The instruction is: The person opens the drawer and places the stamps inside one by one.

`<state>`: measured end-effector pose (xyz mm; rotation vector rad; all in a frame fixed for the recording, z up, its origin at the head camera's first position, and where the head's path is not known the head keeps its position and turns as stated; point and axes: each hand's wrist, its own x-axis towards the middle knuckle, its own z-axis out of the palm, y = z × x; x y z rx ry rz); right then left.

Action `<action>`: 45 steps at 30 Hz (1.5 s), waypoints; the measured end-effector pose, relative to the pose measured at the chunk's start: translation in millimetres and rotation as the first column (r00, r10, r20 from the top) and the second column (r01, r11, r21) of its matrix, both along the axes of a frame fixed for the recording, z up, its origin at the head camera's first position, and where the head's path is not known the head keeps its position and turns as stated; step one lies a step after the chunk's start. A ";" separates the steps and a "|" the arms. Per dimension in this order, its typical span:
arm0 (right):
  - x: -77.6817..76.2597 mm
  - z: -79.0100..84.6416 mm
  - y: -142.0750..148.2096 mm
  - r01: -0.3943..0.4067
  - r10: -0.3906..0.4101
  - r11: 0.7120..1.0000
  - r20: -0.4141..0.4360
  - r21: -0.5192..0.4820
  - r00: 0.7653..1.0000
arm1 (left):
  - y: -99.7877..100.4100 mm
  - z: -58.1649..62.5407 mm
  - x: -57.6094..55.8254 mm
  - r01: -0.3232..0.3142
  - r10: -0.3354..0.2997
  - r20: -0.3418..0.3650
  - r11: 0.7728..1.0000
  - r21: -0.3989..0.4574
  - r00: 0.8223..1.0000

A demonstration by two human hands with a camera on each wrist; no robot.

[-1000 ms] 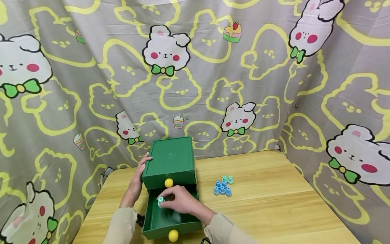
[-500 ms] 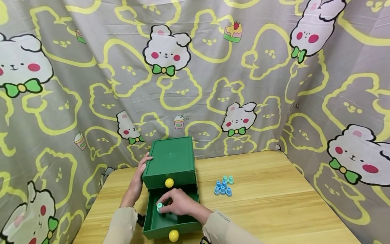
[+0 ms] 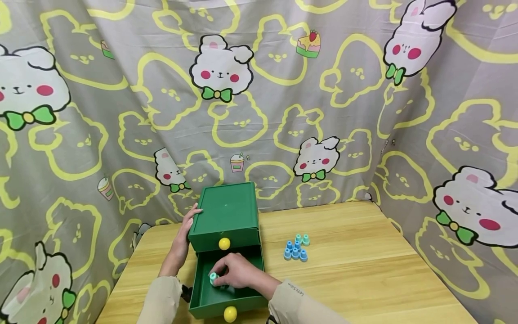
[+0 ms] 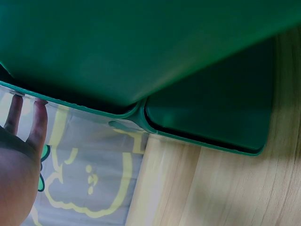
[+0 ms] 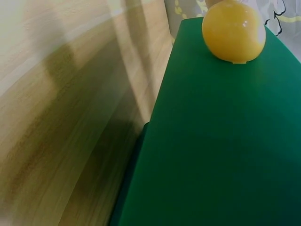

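A green two-drawer cabinet stands on the table, its lower drawer pulled out and its upper one closed. Over the floor of the lower drawer, my right hand pinches a small mint-green stepped peg between thumb and fingers, near the left wall. My left hand rests along the cabinet's left side, fingertips near the top edge; the left wrist view shows two extended fingers touching the side. The right wrist view holds only the green drawer front and its yellow knob, with the hand outside it.
Right of the cabinet, several blue pegs stand grouped on the wooden table, with two mint-green pegs behind them. The upper drawer has a yellow knob. A patterned curtain hangs behind and at both sides.
My right hand has moved slightly down into the lower drawer, bringing the mint-green peg closer to its floor. The left hand stays in place on the cabinet.
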<state>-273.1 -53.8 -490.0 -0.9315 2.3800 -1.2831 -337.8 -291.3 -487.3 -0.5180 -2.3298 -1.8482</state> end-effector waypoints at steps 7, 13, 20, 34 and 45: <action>-1.1 -0.6 0.6 -0.013 0.015 0.999 -0.045 0.037 0.999 | 1.0 1.1 0.5 0.003 -0.003 -0.004 1.000 0.005 1.000; -1.3 -1.0 -0.8 -0.008 0.011 0.999 -0.068 0.051 0.998 | 1.5 1.2 1.1 0.007 -0.007 -0.006 1.000 0.011 1.000; -0.6 -2.3 -1.9 0.003 0.002 0.998 -0.078 0.057 0.997 | 1.6 1.4 2.2 0.008 -0.008 0.008 1.000 0.007 1.000; 0.7 0.9 0.0 0.006 -0.001 0.998 -0.073 0.062 0.997 | 2.0 0.5 0.7 0.012 -0.012 0.003 1.000 -0.001 1.000; 1.7 3.1 1.4 0.021 -0.020 0.999 -0.036 0.028 0.999 | 1.1 -0.5 1.0 0.006 -0.006 -0.005 1.000 0.008 1.000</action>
